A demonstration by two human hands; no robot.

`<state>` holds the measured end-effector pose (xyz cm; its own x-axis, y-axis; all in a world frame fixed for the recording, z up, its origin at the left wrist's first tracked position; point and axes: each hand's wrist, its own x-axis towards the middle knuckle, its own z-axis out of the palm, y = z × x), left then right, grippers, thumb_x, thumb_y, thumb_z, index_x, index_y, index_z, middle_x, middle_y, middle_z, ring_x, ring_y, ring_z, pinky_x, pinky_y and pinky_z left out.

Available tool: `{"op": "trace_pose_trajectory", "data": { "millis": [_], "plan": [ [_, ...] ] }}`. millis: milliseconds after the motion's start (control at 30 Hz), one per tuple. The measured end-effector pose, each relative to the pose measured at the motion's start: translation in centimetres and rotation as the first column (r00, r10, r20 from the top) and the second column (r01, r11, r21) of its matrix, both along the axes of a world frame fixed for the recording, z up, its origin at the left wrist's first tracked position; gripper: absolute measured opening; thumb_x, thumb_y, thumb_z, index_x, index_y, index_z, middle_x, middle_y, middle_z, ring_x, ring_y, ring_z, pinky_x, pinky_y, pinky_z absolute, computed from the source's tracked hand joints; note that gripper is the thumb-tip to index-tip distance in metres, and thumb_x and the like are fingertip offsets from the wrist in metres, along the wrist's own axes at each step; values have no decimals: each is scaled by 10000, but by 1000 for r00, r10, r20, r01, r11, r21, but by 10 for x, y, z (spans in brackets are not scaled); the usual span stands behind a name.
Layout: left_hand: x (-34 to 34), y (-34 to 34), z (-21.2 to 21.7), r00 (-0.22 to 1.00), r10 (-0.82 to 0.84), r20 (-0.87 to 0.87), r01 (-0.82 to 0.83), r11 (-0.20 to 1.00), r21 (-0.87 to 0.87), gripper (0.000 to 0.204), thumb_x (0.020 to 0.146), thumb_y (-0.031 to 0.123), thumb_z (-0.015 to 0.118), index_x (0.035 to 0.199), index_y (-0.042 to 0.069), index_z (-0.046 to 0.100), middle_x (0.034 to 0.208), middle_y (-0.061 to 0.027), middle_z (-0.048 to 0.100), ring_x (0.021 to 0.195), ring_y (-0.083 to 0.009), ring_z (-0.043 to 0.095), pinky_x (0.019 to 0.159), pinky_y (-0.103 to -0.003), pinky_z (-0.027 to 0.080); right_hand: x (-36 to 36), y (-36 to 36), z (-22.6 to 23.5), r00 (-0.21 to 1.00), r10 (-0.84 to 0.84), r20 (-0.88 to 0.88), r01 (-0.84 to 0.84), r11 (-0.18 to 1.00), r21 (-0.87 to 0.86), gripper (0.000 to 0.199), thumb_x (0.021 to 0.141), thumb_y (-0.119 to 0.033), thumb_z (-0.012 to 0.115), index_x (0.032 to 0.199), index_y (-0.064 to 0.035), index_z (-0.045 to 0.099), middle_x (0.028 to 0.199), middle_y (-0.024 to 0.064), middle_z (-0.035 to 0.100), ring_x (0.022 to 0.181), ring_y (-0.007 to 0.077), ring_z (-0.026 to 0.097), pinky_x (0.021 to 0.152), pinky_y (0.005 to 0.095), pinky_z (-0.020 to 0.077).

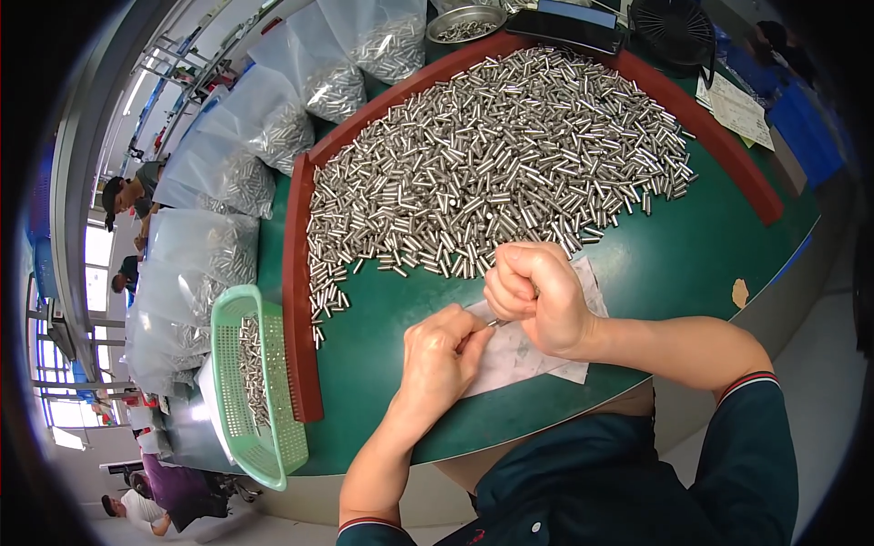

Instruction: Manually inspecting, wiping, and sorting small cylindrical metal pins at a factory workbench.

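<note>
My left hand (441, 353) is closed in a pinch, with thumb and forefinger on a small shiny metal pin (494, 322) of which only the tip shows. Just right of it, my right hand (543, 296) is curled into a fist; whatever its fingers hold is hidden. Both hands are over a pale, stained cloth or sheet of paper (519, 357) on the green tabletop (382, 305). Beyond them spreads a large heap of short silver metal pins (492, 155), its near edge close to my right hand.
Dark red rails (300, 273) border the heap. A light green basket (282, 428) with pins stands at the left, beside several clear bags of pins (241, 250). At the back are a metal bowl (466, 18), a dark device (574, 29), a fan (672, 32) and papers (739, 111).
</note>
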<state>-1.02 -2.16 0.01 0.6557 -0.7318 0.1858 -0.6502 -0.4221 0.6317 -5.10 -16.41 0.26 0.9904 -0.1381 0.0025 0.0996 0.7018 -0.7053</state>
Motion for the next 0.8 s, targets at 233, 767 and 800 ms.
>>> {"op": "trace_pose_trajectory", "data": {
  "millis": [233,767,800],
  "plan": [
    [-1,-2,0,1000,-11,0,11,1000,2,127,640,-5,623,603,8,503,564,-122,488,505,-296,499,457,-361,390,1,2,2,1000,-1,-13,0,998,-62,335,810,-165,347,490,-109,264,422,-21,250,401,74,195,410,234,178],
    [-7,-7,6,1000,14,-21,-14,1000,-16,67,658,-19,591,639,-13,528,606,-152,532,538,-324,524,483,-365,413,-3,16,-1,994,-82,77,98,969,-227,333,827,-137,354,508,-96,264,464,-28,253,427,62,219,412,228,192],
    [-7,-6,2,1000,-1,8,1,999,-52,73,658,-8,596,635,-9,527,610,-149,532,537,-319,525,486,-366,414,-3,17,0,994,-84,63,96,972,-215,334,826,-141,353,507,-99,262,461,-28,252,422,63,218,410,229,190]
  ]
}}
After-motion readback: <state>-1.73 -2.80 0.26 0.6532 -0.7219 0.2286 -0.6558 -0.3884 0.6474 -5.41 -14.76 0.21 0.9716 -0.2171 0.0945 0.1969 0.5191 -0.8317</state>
